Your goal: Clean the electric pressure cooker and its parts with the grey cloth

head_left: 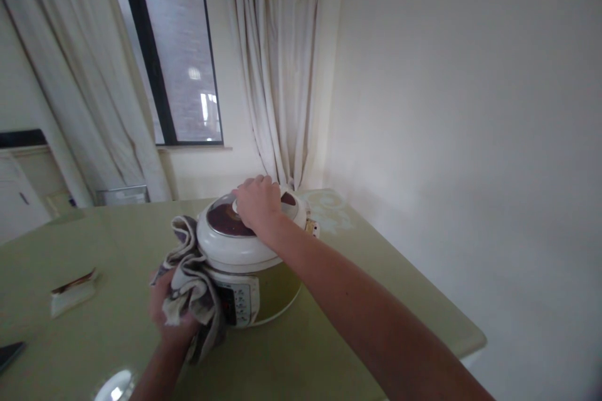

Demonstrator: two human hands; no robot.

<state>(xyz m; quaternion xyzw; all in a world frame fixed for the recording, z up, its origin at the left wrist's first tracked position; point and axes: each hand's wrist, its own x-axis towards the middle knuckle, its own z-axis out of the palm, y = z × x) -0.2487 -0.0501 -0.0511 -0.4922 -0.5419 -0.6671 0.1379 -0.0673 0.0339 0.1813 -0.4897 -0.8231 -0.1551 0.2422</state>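
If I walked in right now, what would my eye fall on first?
Probably the round white electric cooker with a dark glass lid, standing on the glossy pale-green table, with the person's right hand on top of the lid. Next, the crumpled grey-and-white cloth that the left hand holds at the cooker's side. Behind them, a dark-framed window stands between long cream curtains.

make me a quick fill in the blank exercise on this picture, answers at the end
1. The left hand holds a crumpled ____ at the side of the cooker.
2. The cooker's lid lies under the person's ____.
3. Pale ____ hang on either side of the window.

Missing words: cloth; right hand; curtains.
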